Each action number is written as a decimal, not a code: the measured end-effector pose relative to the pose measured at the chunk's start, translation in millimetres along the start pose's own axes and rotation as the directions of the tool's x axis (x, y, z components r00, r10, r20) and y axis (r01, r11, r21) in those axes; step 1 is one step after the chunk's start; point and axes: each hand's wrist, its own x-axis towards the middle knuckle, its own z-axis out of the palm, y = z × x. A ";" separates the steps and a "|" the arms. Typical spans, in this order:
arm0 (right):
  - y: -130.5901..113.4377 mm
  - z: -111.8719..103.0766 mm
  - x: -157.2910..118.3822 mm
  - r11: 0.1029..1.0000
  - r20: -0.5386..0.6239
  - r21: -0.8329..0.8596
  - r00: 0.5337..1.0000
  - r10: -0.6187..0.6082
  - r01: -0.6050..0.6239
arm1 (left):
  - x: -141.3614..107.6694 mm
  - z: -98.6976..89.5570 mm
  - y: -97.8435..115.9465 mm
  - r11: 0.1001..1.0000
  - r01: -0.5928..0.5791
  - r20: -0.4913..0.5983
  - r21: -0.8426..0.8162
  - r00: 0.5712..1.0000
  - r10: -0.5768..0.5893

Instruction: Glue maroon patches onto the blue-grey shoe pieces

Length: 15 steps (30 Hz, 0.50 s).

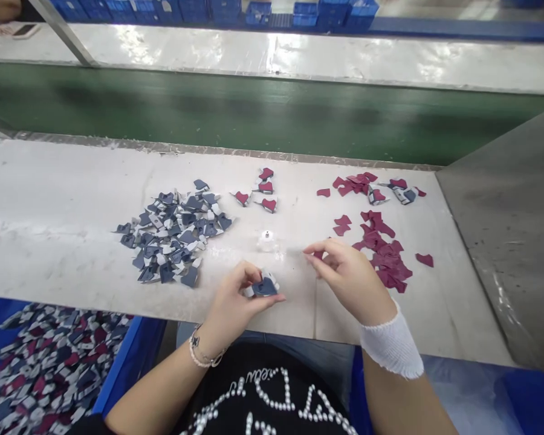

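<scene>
My left hand (236, 296) grips a small dark blue-grey and white plastic part (265, 285) between thumb and fingers, near the front of the bench. To its right, my right hand (344, 272) is closed in a pinch, with a small maroon piece (318, 255) showing between thumb and fingers; most of that piece is hidden. A small white fixture with a metal pin (267, 240) stands on the bench beyond my left hand. Left of it lies a heap of blue-grey and white parts (172, 232). Loose maroon pieces (387, 257) lie right of my right hand.
Several parts with maroon faces (267, 188) lie behind the fixture. More maroon pieces (356, 182) and a few parts (404, 192) sit at the back right. A blue bin (118, 368) full of parts stands lower left. A metal panel (512, 229) bounds the right; a green strip (254, 115) runs behind.
</scene>
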 end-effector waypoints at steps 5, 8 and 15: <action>-2.5 6.1 -27.9 0.931 0.116 0.360 0.993 0.025 -0.066 | 2.5 4.6 -5.5 0.993 -0.075 0.014 -0.092 0.997 0.077; -4.4 3.9 -33.2 0.890 0.204 0.445 0.979 0.007 -0.099 | 4.2 7.8 -7.5 0.985 -0.166 0.003 -0.038 0.986 0.166; -11.0 -5.0 -36.8 0.813 0.223 0.578 0.972 -0.073 -0.071 | 9.0 13.9 -4.9 0.973 -0.167 0.042 -0.162 0.984 0.176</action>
